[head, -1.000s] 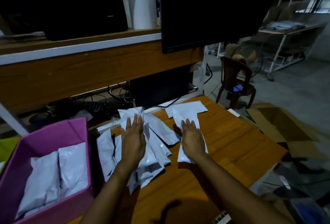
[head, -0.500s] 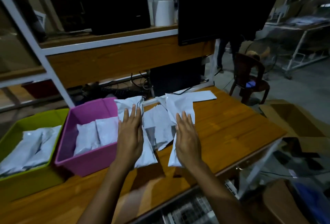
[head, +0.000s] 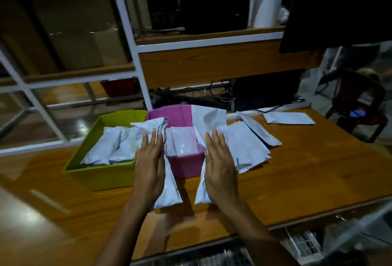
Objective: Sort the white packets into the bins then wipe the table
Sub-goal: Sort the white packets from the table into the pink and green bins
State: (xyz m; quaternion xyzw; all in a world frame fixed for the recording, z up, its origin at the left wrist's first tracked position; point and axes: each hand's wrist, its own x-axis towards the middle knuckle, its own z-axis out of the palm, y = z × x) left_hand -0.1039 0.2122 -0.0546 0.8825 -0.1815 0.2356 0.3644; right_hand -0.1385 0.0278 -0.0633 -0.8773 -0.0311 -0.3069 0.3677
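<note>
**Two packets brought to the bins**

The left hand [head: 148, 166] lies flat, fingers straight, on a white packet [head: 169, 187] that hangs in front of the gap between the green bin [head: 99, 174] and the pink bin [head: 186, 166]. The right hand [head: 220, 166], fingers also straight, lies on a second packet [head: 209, 119] just right of the pink bin. Both bins hold packets. A loose pile [head: 246, 147] lies on the table [head: 318, 170] beside the right hand. Half a second ago both hands were further right, the right one on the pile.
</note>
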